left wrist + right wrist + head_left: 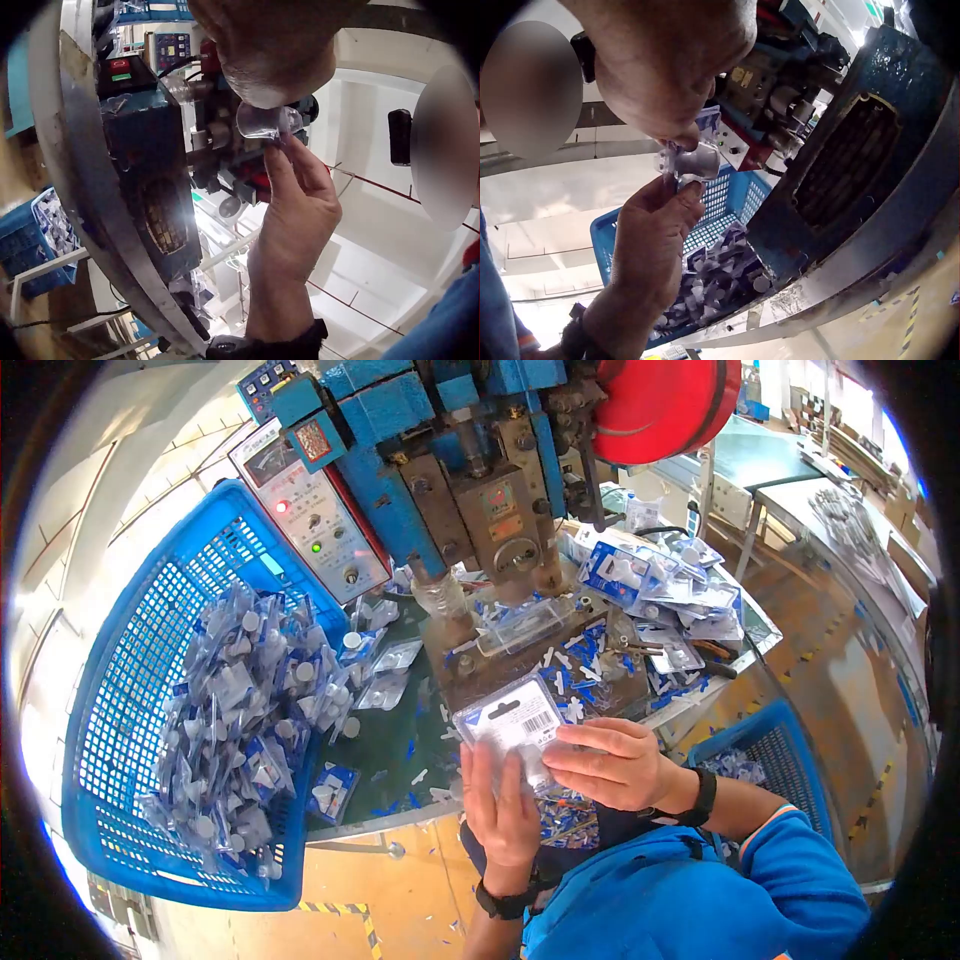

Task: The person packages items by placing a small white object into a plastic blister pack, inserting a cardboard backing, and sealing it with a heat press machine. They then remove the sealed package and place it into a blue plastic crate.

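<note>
Both hands hold one clear blister pack (510,718), its printed card with a barcode and hang hole facing up, in front of the press. My left hand (497,810) grips its near left part, and my right hand (618,763) pinches its right edge. From the left wrist view, the pack's clear plastic bulge (259,121) shows between the right hand's fingertips (281,146) and the left hand above. In the right wrist view, the left thumb (686,199) lies against the pack's clear bulge (701,161). What the bulge contains is hard to make out.
A blue basket (95,760) heaped with packs stands at left. The blue press (385,440) rises behind the hands, its control box (310,510) beside it. More packs (690,595) pile up at right. Blue and white scraps (590,660) litter the press bed; a second basket (800,760) sits lower right.
</note>
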`<act>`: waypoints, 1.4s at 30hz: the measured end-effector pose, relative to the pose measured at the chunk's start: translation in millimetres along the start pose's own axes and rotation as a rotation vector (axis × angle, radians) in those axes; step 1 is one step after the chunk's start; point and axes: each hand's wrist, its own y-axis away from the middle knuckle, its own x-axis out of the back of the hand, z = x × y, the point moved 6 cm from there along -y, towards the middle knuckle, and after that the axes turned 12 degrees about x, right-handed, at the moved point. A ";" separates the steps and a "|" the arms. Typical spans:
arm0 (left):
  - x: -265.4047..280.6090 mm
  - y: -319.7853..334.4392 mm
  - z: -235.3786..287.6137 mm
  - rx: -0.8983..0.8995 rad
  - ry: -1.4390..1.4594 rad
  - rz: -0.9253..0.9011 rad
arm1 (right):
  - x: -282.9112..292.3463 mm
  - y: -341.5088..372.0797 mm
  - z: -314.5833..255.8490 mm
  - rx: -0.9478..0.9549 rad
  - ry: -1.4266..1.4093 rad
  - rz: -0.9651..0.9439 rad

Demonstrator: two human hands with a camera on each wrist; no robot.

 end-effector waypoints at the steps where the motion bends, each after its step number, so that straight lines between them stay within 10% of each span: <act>1: 1.5 0.8 0.0 -0.001 0.001 -0.002 | -0.5 0.4 -1.4 0.000 -0.008 0.005; 24: -5.6 -1.2 6.9 0.042 0.026 -0.111 | 61.6 42.5 47.2 -0.223 0.183 0.019; 42: 118.0 18.0 -261.5 0.557 -0.732 -0.009 | 75.2 86.3 175.7 -0.363 0.411 -0.006</act>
